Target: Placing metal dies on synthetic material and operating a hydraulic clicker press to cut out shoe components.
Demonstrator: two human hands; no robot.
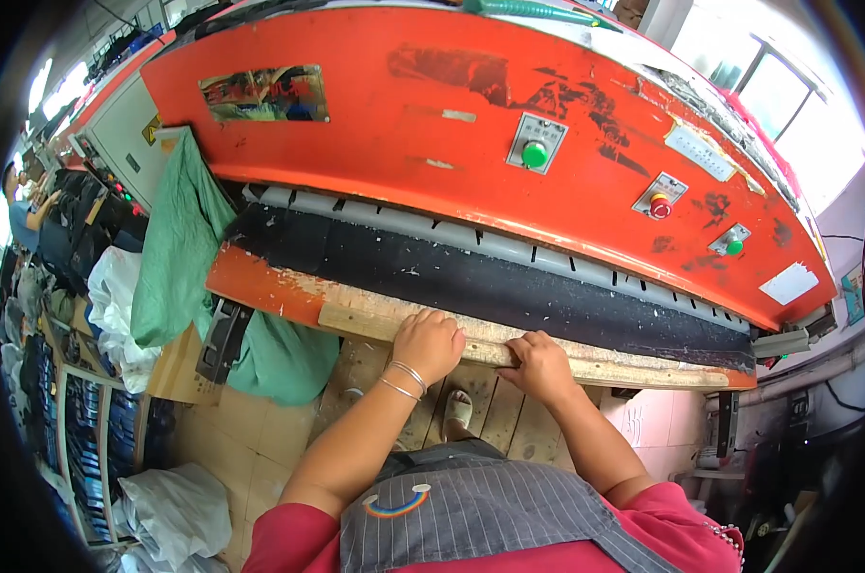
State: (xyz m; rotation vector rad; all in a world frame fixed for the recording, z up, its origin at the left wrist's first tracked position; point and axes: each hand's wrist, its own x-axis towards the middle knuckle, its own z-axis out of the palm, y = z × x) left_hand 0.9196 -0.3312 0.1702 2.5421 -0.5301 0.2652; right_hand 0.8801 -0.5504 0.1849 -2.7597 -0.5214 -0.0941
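Closest to us lies a grey striped apron [480, 516] with a rainbow patch. Beyond it we see a foot [459, 408] in a pale sandal on wooden boards, below the machine's bed [261, 284]. The left hand [431, 344], with two silvery bangles [405, 379] at its wrist, curls its fingers over the wooden strip [482, 352] along the bed's near edge. To its right, the right hand [540, 365] grips the same strip, thumb beneath. We find that strip starting just right of the bed's orange near-left corner and running almost to the right one. Behind it, a black covering [404, 267] stretches toward the bed's far edge, where a pale bar [547, 261] spans the slot. Above rises the orange-red panel [375, 143], bearing two green buttons [535, 154] and a red one [660, 205]. Green cloth [170, 248] hangs by the bed's left end; farther off, we notice another person [27, 215].
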